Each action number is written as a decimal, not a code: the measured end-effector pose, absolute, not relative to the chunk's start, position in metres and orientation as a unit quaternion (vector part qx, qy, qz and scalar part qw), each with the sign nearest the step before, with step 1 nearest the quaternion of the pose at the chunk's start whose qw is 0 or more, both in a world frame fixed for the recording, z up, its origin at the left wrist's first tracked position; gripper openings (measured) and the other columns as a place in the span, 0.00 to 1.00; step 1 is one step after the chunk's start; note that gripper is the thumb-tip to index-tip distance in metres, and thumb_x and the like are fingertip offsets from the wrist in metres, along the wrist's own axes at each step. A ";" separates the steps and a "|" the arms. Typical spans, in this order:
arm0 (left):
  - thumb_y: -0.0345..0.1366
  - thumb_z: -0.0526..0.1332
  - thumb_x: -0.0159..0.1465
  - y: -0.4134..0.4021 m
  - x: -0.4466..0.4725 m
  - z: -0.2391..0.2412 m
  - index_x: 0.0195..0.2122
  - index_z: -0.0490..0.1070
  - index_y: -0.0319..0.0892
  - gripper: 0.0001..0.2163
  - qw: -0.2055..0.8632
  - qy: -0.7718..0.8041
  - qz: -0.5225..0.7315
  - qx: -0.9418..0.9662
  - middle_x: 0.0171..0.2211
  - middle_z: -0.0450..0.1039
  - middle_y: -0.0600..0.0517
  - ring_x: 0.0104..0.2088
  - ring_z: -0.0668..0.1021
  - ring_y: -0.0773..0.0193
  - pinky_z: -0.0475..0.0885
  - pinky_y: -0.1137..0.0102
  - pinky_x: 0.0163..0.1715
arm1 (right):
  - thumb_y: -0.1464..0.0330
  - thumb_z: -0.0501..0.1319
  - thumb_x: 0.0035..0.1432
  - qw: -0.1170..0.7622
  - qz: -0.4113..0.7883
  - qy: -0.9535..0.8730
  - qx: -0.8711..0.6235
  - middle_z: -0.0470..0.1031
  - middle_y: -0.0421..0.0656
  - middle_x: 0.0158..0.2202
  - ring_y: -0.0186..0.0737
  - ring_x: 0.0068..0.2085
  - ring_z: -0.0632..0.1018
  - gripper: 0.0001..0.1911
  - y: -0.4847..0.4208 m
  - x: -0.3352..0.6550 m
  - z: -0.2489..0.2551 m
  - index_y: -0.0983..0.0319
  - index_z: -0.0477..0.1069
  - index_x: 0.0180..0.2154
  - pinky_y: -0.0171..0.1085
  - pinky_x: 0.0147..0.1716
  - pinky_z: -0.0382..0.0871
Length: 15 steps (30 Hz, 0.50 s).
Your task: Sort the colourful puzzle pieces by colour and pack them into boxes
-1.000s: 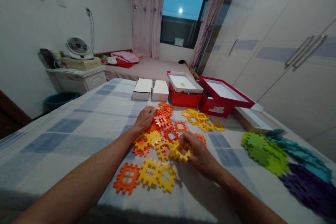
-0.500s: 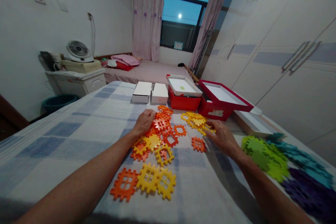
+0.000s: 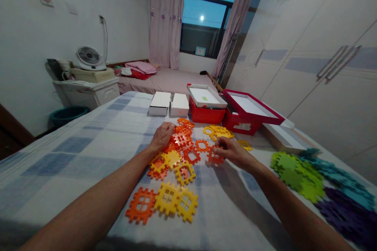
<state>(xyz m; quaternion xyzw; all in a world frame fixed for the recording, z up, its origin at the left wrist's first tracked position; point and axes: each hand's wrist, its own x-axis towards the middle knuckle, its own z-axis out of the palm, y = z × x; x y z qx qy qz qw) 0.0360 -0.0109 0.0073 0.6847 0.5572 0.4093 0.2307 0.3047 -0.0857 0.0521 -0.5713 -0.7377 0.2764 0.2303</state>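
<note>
Pinched in the fingers of my right hand (image 3: pixel 234 152) is an orange window-shaped building tile (image 3: pixel 212 158), tilted up from the cloth. My left hand (image 3: pixel 161 135) lies along the left side of a pile of orange building tiles (image 3: pixel 182 139); its fingers show only in part and look loosely laid there, gripping nothing I can see. Yellow building tiles (image 3: pixel 173 159) lie at the pile's near end. Closer to me, an orange window tile (image 3: pixel 141 205) and two yellow window tiles (image 3: pixel 167 199) lie in a row. Behind my right hand is a group of yellow tiles (image 3: pixel 216 131).
Green (image 3: pixel 294 174), teal (image 3: pixel 338 170) and purple tiles (image 3: pixel 347 213) lie at the right. Two white boxes (image 3: pixel 160 103), a red box (image 3: pixel 206 114) and a dark red box (image 3: pixel 241 123) stand at the back. A single yellow tile (image 3: pixel 245 145) lies right of my right hand.
My right hand has moved left and nearer, from the yellow tiles to the separate orange tile, which it now grips and has tilted up. The left hand has stayed in place.
</note>
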 end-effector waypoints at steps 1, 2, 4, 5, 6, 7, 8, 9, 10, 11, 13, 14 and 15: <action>0.42 0.45 0.61 -0.010 0.036 0.007 0.37 0.74 0.39 0.20 0.244 0.556 0.420 0.675 0.40 0.74 0.46 0.45 0.74 0.58 0.65 0.65 0.49 | 0.61 0.58 0.51 0.234 0.278 -0.744 -0.561 0.68 0.39 0.27 0.33 0.28 0.68 0.11 -0.079 0.298 0.054 0.62 0.66 0.31 0.33 0.27 0.57; 0.42 0.45 0.61 -0.010 0.035 0.006 0.37 0.74 0.39 0.20 0.258 0.554 0.431 0.664 0.41 0.74 0.45 0.44 0.74 0.58 0.66 0.65 0.48 | 0.62 0.58 0.51 0.230 0.266 -0.752 -0.557 0.68 0.39 0.28 0.34 0.29 0.68 0.10 -0.073 0.291 0.056 0.62 0.66 0.30 0.33 0.28 0.58; 0.43 0.44 0.61 -0.008 0.035 0.005 0.38 0.73 0.38 0.20 0.293 0.548 0.457 0.636 0.41 0.74 0.45 0.42 0.75 0.59 0.68 0.64 0.45 | 0.65 0.58 0.50 0.207 0.219 -0.775 -0.556 0.70 0.41 0.31 0.36 0.32 0.69 0.07 -0.062 0.278 0.057 0.62 0.66 0.31 0.34 0.31 0.58; 0.44 0.44 0.61 -0.008 0.035 0.004 0.39 0.73 0.38 0.21 0.310 0.543 0.472 0.622 0.41 0.74 0.45 0.40 0.76 0.59 0.69 0.65 0.44 | 0.66 0.59 0.50 0.193 0.194 -0.786 -0.555 0.70 0.42 0.33 0.36 0.34 0.69 0.07 -0.058 0.273 0.057 0.63 0.66 0.32 0.34 0.32 0.58; 0.45 0.44 0.61 -0.007 0.034 0.003 0.39 0.73 0.37 0.22 0.323 0.538 0.484 0.610 0.41 0.75 0.44 0.39 0.76 0.59 0.70 0.65 0.42 | 0.67 0.59 0.50 0.179 0.175 -0.793 -0.555 0.70 0.43 0.34 0.37 0.35 0.69 0.08 -0.055 0.270 0.057 0.63 0.66 0.34 0.34 0.32 0.57; 0.45 0.45 0.61 -0.007 0.034 0.003 0.39 0.73 0.37 0.22 0.334 0.533 0.495 0.599 0.40 0.75 0.44 0.38 0.77 0.59 0.71 0.65 0.41 | 0.68 0.59 0.50 0.164 0.162 -0.796 -0.559 0.70 0.43 0.35 0.37 0.35 0.68 0.09 -0.054 0.268 0.056 0.63 0.65 0.35 0.34 0.32 0.57; 0.46 0.45 0.60 -0.007 0.034 0.003 0.39 0.73 0.37 0.22 0.345 0.528 0.505 0.589 0.39 0.75 0.44 0.38 0.77 0.59 0.71 0.65 0.40 | 0.68 0.58 0.50 0.152 0.153 -0.796 -0.565 0.70 0.43 0.35 0.37 0.34 0.68 0.09 -0.053 0.268 0.054 0.63 0.64 0.36 0.34 0.31 0.57; 0.46 0.46 0.60 -0.007 0.034 0.002 0.39 0.73 0.37 0.22 0.353 0.523 0.514 0.581 0.39 0.75 0.44 0.38 0.77 0.59 0.71 0.65 0.40 | 0.68 0.58 0.50 0.142 0.147 -0.796 -0.570 0.69 0.43 0.34 0.37 0.33 0.68 0.10 -0.053 0.268 0.053 0.63 0.64 0.36 0.34 0.30 0.56; 0.46 0.47 0.60 -0.007 0.035 0.002 0.38 0.74 0.37 0.21 0.355 0.521 0.520 0.576 0.38 0.75 0.44 0.38 0.77 0.59 0.71 0.65 0.40 | 0.67 0.58 0.50 0.135 0.142 -0.796 -0.573 0.69 0.43 0.34 0.37 0.33 0.67 0.10 -0.054 0.269 0.051 0.63 0.63 0.36 0.34 0.30 0.56; 0.46 0.47 0.60 -0.007 0.035 0.001 0.38 0.74 0.37 0.21 0.357 0.519 0.525 0.572 0.39 0.75 0.44 0.38 0.77 0.59 0.71 0.65 0.40 | 0.67 0.59 0.50 0.133 0.140 -0.797 -0.572 0.68 0.43 0.33 0.37 0.33 0.67 0.10 -0.055 0.271 0.049 0.62 0.63 0.35 0.34 0.30 0.57; 0.46 0.48 0.59 -0.006 0.035 0.000 0.37 0.74 0.38 0.20 0.358 0.514 0.536 0.565 0.40 0.75 0.44 0.39 0.77 0.58 0.71 0.65 0.40 | 0.67 0.60 0.49 0.153 0.146 -0.801 -0.560 0.67 0.43 0.34 0.37 0.34 0.67 0.11 -0.058 0.274 0.047 0.62 0.62 0.35 0.35 0.31 0.59; 0.46 0.48 0.59 -0.006 0.035 0.000 0.37 0.74 0.38 0.20 0.359 0.513 0.540 0.562 0.40 0.75 0.44 0.39 0.77 0.59 0.71 0.65 0.40 | 0.67 0.60 0.48 0.174 0.160 -0.801 -0.551 0.67 0.43 0.35 0.38 0.35 0.68 0.12 -0.059 0.275 0.045 0.62 0.62 0.37 0.35 0.33 0.60; 0.46 0.48 0.60 -0.005 0.036 -0.001 0.36 0.74 0.38 0.20 0.360 0.512 0.543 0.560 0.40 0.75 0.44 0.39 0.77 0.59 0.71 0.65 0.40 | 0.67 0.60 0.48 0.203 0.178 -0.795 -0.543 0.68 0.43 0.36 0.38 0.36 0.69 0.14 -0.059 0.274 0.045 0.62 0.62 0.38 0.36 0.34 0.61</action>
